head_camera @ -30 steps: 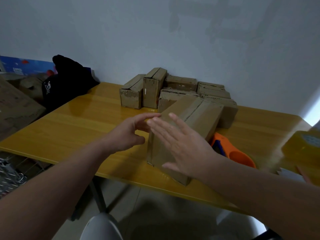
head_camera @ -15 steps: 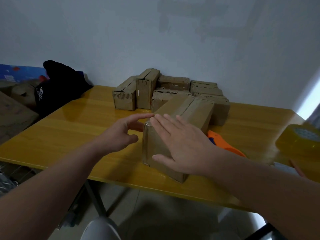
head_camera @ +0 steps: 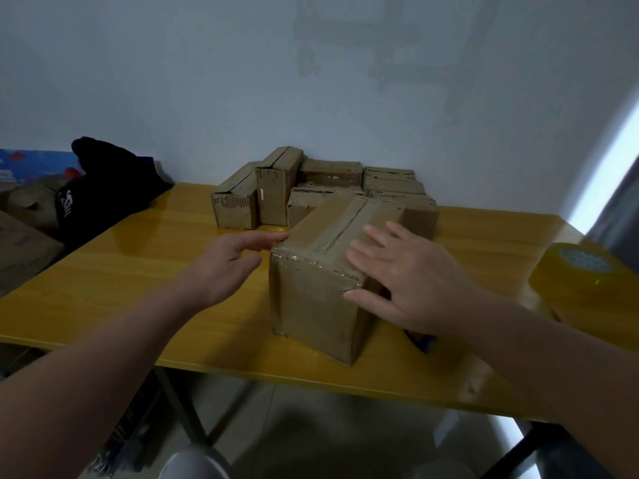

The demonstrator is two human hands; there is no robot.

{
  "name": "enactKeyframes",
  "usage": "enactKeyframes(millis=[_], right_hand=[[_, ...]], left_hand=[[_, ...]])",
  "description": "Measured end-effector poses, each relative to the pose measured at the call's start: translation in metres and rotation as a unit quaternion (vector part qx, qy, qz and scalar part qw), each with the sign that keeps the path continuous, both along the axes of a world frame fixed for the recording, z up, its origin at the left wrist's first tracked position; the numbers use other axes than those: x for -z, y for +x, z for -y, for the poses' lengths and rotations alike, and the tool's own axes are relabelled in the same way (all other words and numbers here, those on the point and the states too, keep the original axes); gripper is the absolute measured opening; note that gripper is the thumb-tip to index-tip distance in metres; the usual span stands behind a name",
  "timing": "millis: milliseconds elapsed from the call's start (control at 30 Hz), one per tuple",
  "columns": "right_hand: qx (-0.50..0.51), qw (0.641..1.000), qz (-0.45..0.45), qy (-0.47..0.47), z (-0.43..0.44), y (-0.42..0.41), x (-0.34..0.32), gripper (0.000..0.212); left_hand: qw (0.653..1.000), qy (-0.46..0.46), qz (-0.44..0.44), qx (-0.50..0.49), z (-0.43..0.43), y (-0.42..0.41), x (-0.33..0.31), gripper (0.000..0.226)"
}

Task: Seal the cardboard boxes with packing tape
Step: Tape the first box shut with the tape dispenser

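Table (head_camera: 121, 271), lower half of frame: yellow laminate, glossy, flat. It is the work surface.

Pile (head_camera: 273, 191), centre, against the wall: small brown cartons packed close, some on end, with ragged corrugated edges. Judged to be stock parked out of the way. I cannot tell which are sealed.

Box (head_camera: 318, 305), centre, near the front edge of the table: a cardboard block set at an angle, one corner toward the camera. A shiny, wrinkled tape strip (head_camera: 311, 262) runs along the top seam and folds over the near edge, so this one looks taped.

Bag (head_camera: 100, 188), left: black, soft, slumped.

Right hand (head_camera: 415, 281): flat on the right side of the box top, fingers spread and straight, thumb at the near corner. It grips nothing — probably pressing the tape down.

Left hand (head_camera: 228, 264): empty, fingers loosely extended, with one fingertip at the box's left top edge, likely steadying it.

Roll (head_camera: 581, 281), right edge: amber, translucent, lying flat and well apart from both hands.

Blue scrap (head_camera: 423, 342) under the right forearm — mostly hidden, so unidentified.
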State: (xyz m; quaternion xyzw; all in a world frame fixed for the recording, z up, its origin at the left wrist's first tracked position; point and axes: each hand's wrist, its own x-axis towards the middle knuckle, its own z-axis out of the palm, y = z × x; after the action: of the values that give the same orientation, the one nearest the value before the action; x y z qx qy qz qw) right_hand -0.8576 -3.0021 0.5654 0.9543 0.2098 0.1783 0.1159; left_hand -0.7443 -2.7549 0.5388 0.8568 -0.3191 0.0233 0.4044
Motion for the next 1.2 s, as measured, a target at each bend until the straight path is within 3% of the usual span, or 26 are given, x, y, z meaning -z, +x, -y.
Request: enactKeyframes(millis=[67,100,200,300,400,533,633,767,833,900,1067,1200], right_hand=[[-0.020,0.997,0.072,-0.028,0.016,-0.004,0.001,0.064],[-0.022,0.994,0.100,-0.026,0.022,-0.007,0.003,0.060],[0.005,0.993,0.111,0.032,0.036,-0.014,0.011,0.050],[0.157,0.985,0.014,0.066,0.042,-0.011,0.023,0.038],[0.316,0.937,-0.129,0.074,0.051,-0.003,0.042,0.030],[0.357,0.896,-0.232,0.127,0.056,0.002,0.060,0.044],[0.359,0.880,-0.243,0.191,0.064,0.006,0.065,0.035],[0.381,0.862,-0.173,0.287,0.083,0.017,0.051,0.014],[0.383,0.838,-0.122,0.368,0.090,0.024,0.039,0.022],[0.387,0.816,-0.081,0.422,0.093,0.028,0.029,0.029],[0.379,0.805,0.002,0.457,0.093,0.033,0.016,0.033],[0.336,0.791,0.013,0.511,0.092,0.040,0.005,0.030]], left_hand=[[0.997,0.037,0.043,-0.049,0.008,-0.006,-0.009,0.034],[0.991,0.072,0.072,-0.083,0.015,-0.010,-0.015,0.035],[0.961,0.188,0.132,-0.155,0.042,-0.020,-0.034,0.080],[0.948,0.257,0.117,-0.148,0.077,-0.023,-0.045,0.108],[0.927,0.349,0.061,-0.123,0.113,-0.021,-0.049,0.125],[0.909,0.401,-0.007,-0.114,0.137,-0.007,-0.049,0.131],[0.916,0.381,-0.058,-0.110,0.137,0.006,-0.050,0.123],[0.929,0.341,-0.138,-0.036,0.128,0.017,-0.060,0.107],[0.920,0.367,-0.140,0.003,0.123,0.017,-0.068,0.107],[0.897,0.420,-0.134,0.041,0.117,0.017,-0.077,0.115],[0.820,0.552,-0.075,0.135,0.109,0.010,-0.094,0.122],[0.787,0.584,-0.039,0.194,0.109,0.000,-0.097,0.120]])
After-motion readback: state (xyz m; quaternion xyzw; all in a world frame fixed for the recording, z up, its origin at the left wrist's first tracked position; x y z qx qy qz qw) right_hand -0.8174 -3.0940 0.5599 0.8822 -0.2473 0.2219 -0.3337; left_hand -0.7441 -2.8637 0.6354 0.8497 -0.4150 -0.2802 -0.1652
